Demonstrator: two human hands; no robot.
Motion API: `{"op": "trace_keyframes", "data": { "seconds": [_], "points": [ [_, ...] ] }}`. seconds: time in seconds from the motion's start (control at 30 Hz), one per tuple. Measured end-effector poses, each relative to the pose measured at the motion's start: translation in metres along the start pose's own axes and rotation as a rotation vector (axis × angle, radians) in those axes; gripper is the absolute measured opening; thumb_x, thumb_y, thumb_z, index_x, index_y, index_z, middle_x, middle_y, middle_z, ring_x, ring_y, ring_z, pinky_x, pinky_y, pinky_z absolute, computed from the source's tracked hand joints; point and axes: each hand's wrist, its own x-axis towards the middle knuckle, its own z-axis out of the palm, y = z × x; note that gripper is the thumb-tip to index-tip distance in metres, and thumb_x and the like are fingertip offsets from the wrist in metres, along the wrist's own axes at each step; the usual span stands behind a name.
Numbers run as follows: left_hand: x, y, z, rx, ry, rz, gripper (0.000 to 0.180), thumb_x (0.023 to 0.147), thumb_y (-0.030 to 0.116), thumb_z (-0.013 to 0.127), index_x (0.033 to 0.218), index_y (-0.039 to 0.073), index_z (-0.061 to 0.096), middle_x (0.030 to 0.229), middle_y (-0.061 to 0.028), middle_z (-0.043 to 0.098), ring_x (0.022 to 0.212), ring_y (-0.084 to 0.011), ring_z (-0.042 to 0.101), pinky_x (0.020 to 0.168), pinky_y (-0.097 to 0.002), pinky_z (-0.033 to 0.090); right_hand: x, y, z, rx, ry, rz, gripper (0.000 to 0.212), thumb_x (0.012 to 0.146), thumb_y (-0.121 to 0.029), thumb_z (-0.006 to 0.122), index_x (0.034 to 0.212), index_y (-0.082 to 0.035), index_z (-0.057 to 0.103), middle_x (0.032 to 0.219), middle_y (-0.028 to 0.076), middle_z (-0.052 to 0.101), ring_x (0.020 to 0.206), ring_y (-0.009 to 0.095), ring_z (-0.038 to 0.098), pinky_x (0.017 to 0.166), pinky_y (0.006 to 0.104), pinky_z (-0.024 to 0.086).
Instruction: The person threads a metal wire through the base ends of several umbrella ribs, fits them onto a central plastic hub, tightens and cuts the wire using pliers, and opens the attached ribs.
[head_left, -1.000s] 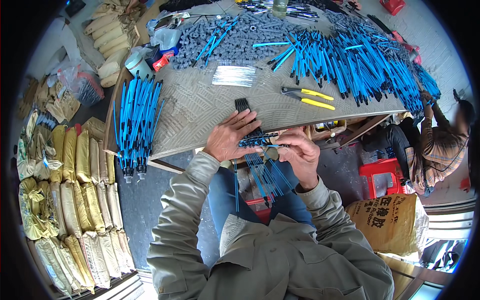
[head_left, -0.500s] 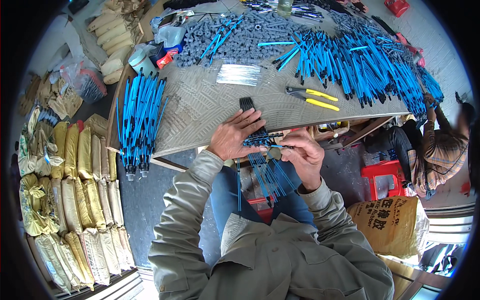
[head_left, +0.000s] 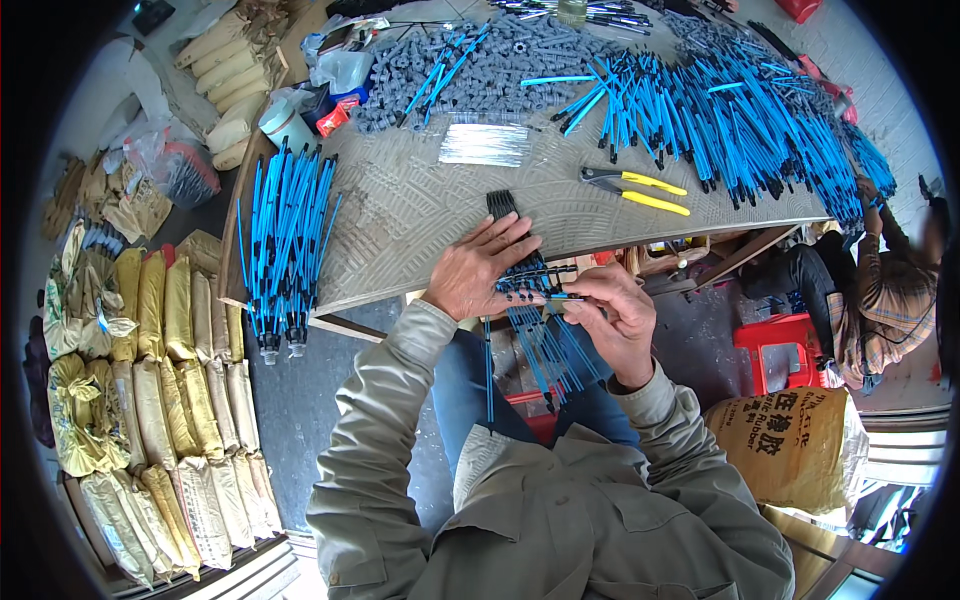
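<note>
Watching remotely, I register creased, matte grey-green sleeves nearest; beyond them, the right hand pinches a thin blue-and-black piece between thumb and fingertips; the left hand lies palm-down, fingers extended and slightly parted, on a bundle of slender rods; whether its thumb also grips, I cannot tell. The bundle crosses the near edge of the table, black ends on the scored, dull surface, blue lengths fanning over the lap; farther on lie pliers with smooth yellow handles and dark jaws, then straight, shiny silver wires; behind these spread ribbed grey fittings and a heap of blue tubes with black tips. Relative to the earlier frame, table and hands sit slightly farther right in view; the pinch remains.
</note>
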Motion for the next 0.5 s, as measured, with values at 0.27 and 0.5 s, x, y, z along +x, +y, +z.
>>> {"op": "trace_keyframes", "data": {
  "seconds": [0.27, 0.5],
  "points": [
    [-0.002, -0.003, -0.003, -0.023, -0.074, -0.023, 0.071, 0.077, 0.053, 0.06, 0.136, 0.015, 0.046, 0.144, -0.0087, 0.039, 0.134, -0.0277, 0.035, 0.112, -0.0434, 0.024, 0.002, -0.022, -0.002, -0.197, 0.036, -0.053, 0.031, 0.073, 0.001, 0.075, 0.103, 0.001, 0.065, 0.102, 0.013, 0.055, 0.08, 0.015, 0.06, 0.064, 0.0242, 0.051],
    [-0.002, -0.004, 0.002, 0.009, -0.029, 0.005, 0.073, 0.073, 0.054, 0.064, 0.132, 0.013, 0.049, 0.142, -0.0097, 0.042, 0.132, -0.0274, 0.038, 0.11, -0.043, 0.028, 0.017, -0.047, -0.007, -0.602, -0.088, -0.312, 0.037, 0.063, -0.004, 0.081, 0.098, -0.005, 0.067, 0.097, 0.007, 0.057, 0.074, 0.015, 0.058, 0.059, 0.0257, 0.047]
  ]
}}
